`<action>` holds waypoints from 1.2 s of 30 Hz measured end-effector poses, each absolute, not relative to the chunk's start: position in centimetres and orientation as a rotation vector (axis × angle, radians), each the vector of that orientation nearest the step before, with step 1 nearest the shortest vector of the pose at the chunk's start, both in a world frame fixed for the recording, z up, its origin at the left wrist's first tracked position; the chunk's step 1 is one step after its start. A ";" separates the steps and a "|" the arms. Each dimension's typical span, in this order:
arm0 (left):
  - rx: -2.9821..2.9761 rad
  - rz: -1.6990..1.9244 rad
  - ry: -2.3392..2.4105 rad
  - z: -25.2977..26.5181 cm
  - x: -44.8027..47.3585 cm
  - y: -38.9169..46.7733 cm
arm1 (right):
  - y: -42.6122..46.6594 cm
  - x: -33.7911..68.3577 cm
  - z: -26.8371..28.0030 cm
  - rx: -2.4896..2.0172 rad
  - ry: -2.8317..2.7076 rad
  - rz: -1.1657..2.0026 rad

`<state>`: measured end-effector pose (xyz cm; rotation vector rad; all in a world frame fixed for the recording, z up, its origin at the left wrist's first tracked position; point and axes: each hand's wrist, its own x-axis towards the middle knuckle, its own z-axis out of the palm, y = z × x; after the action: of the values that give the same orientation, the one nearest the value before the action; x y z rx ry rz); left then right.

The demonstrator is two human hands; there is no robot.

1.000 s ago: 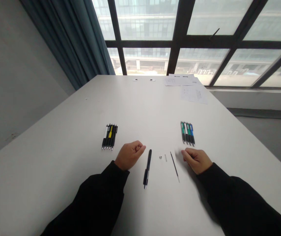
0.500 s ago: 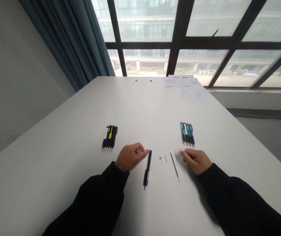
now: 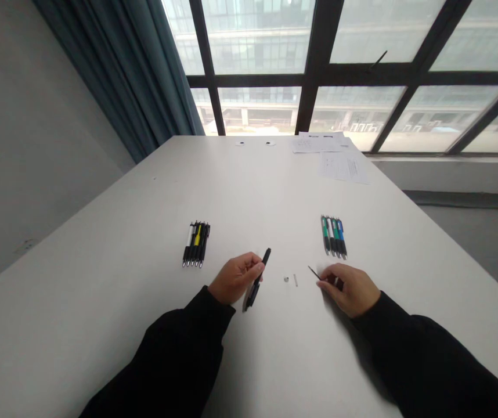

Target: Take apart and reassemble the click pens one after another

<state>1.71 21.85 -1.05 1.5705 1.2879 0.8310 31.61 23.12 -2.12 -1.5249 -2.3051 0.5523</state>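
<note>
- Pen, black, is grasped in left hand
- Refill is pinched in right hand
- Spring-like piece and metallic part lie between hands on desk

Two loose parts on the table are being flanked by a pen at left and a refill at right.

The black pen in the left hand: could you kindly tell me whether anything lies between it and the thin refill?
Yes: a small round piece and a short thin piece lie on the table, between the black pen and the thin refill in the right hand.
</note>
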 end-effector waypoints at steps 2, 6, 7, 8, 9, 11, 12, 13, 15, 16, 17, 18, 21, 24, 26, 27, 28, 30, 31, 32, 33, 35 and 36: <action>1.344 0.891 1.094 -1.2 1.6 22.2 | 23.1 31.6 -1.8 -1.576 -2.326 0.549; 1.085 0.906 0.833 -1.8 1.7 22.4 | 22.5 31.1 -1.4 -1.603 -2.468 0.439; 1.063 0.917 0.790 -2.0 1.7 22.4 | 22.3 30.9 -1.4 -1.605 -2.514 0.411; 1.043 0.932 0.760 -2.1 1.7 22.4 | 22.3 30.7 -1.4 -1.610 -2.553 0.386; 1.020 0.946 0.738 -2.1 1.6 22.4 | 22.3 30.6 -1.4 -1.611 -2.583 0.365; 0.961 0.978 0.702 -2.1 1.6 22.3 | 22.7 30.3 -1.1 -1.577 -2.592 0.330; 0.931 0.990 0.679 -2.0 1.5 22.2 | 22.9 30.1 -0.7 -1.541 -2.555 0.313; 0.908 1.003 0.652 -1.9 1.5 22.2 | 23.2 29.8 0.0 -1.493 -2.502 0.308; 0.887 1.019 0.602 -1.8 1.5 22.1 | 23.6 29.0 2.1 -1.398 -2.336 0.343; 0.886 1.026 0.584 -1.8 1.5 22.1 | 23.8 28.4 3.5 -1.354 -2.282 0.418; 0.887 1.028 0.574 -1.8 1.5 22.1 | 23.9 27.6 4.9 -1.290 -2.233 0.525; 0.890 1.025 0.569 -1.9 1.5 22.1 | 23.9 26.6 6.2 -1.209 -2.153 0.637; 0.901 0.990 0.567 -2.0 1.5 22.2 | 23.6 23.5 9.3 -0.961 -1.780 0.983; 0.936 0.968 0.572 -2.0 1.3 22.2 | 23.0 21.3 10.1 -0.802 -1.493 1.088; 0.968 0.959 0.584 -1.9 1.2 22.3 | 22.6 20.9 9.7 -0.767 -1.400 1.090; 0.983 0.950 0.590 -1.9 1.2 22.3 | 22.5 20.9 9.4 -0.762 -1.384 1.106; 0.993 0.938 0.594 -1.8 1.2 22.3 | 22.4 21.1 9.2 -0.759 -1.381 1.136; 0.995 0.919 0.602 -1.8 1.2 22.3 | 22.4 21.6 8.8 -0.741 -1.394 1.214; 0.988 0.916 0.607 -1.7 1.3 22.3 | 22.4 21.9 8.7 -0.722 -1.407 1.255; 0.980 0.916 0.613 -1.7 1.3 22.2 | 22.4 22.2 8.7 -0.699 -1.421 1.296; 0.973 0.917 0.620 -1.7 1.3 22.2 | 22.4 22.5 8.8 -0.674 -1.436 1.335; 0.967 0.922 0.628 -1.6 1.3 22.1 | 22.3 22.9 9.2 -0.629 -1.470 1.410; 0.970 0.923 0.630 -1.5 1.2 22.1 | 22.1 23.0 9.4 -0.613 -1.482 1.442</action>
<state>1.24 22.11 -1.53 0.9698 0.6296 0.9234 23.01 22.13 9.43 -0.6133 -1.4823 1.4421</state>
